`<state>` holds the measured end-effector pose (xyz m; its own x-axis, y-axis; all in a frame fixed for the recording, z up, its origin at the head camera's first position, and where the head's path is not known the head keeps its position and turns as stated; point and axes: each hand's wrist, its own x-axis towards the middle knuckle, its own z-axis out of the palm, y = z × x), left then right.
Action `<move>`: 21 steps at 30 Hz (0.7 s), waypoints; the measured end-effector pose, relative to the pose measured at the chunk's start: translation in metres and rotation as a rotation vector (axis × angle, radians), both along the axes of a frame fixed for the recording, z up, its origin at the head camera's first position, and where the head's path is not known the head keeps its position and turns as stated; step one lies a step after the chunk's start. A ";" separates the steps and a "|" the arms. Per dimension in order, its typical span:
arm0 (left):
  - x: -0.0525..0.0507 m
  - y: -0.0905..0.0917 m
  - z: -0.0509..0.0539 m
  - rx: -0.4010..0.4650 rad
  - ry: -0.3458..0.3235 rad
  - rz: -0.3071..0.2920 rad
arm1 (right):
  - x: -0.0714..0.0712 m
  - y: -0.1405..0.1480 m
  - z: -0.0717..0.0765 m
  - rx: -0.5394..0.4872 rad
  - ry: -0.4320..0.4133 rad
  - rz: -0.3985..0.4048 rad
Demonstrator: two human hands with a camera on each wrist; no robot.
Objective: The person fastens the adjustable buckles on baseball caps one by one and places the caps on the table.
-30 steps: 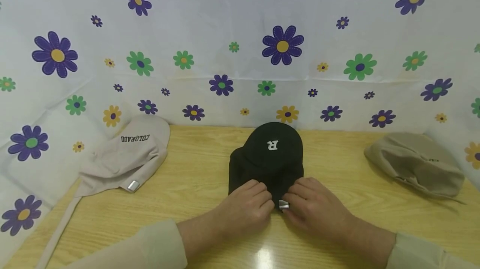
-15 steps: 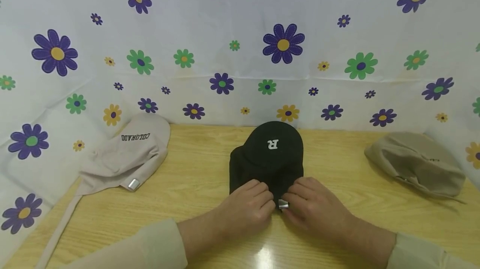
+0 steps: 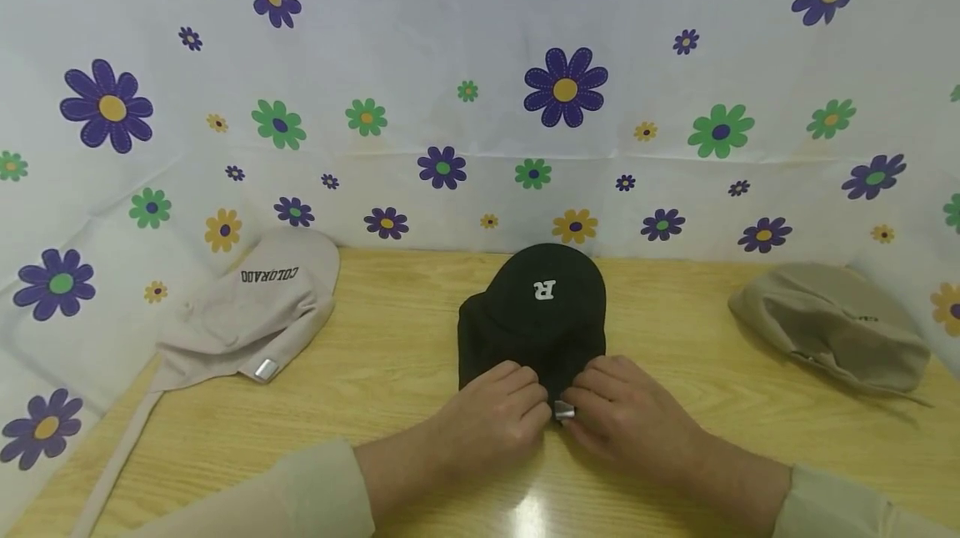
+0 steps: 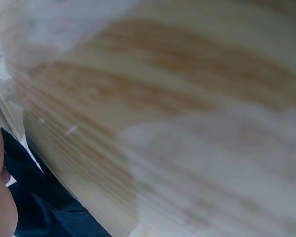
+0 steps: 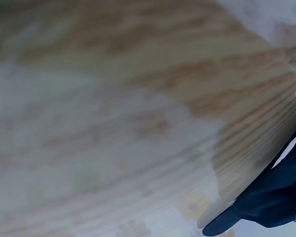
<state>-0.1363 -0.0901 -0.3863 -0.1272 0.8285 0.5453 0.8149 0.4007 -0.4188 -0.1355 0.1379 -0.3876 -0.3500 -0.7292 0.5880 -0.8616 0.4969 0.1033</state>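
A black baseball cap [image 3: 546, 304] with a white letter R lies on the wooden table, its brim pointing away from me. My left hand [image 3: 504, 413], fingers curled, grips the near back edge of this cap. Just to the right, my right hand [image 3: 633, 413] pinches the cap's back beside a silver buckle [image 3: 564, 410]. The two hands are close together, the buckle showing between them. In the left wrist view dark cap fabric [image 4: 54, 207] appears at the lower left; in the right wrist view it [image 5: 271, 197] shows at the lower right. The fingertips are hidden.
On the left lies a pale pink cap [image 3: 255, 296] lettered COLORADO, its long strap [image 3: 120, 463] trailing toward the near edge. A khaki cap [image 3: 832, 325] sits at the right. Behind the wooden table [image 3: 405, 321] hangs a white flowered cloth [image 3: 480, 37].
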 end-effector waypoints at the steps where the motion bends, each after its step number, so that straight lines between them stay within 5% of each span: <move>1: 0.000 0.000 0.000 -0.002 -0.008 -0.001 | 0.000 0.000 0.000 -0.002 0.002 0.002; 21: -0.002 0.002 -0.002 0.029 0.022 -0.045 | 0.001 0.000 0.001 0.010 0.001 -0.002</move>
<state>-0.1380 -0.0876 -0.3883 -0.0782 0.8170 0.5712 0.8231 0.3763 -0.4254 -0.1346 0.1374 -0.3864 -0.3503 -0.7342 0.5815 -0.8607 0.4973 0.1094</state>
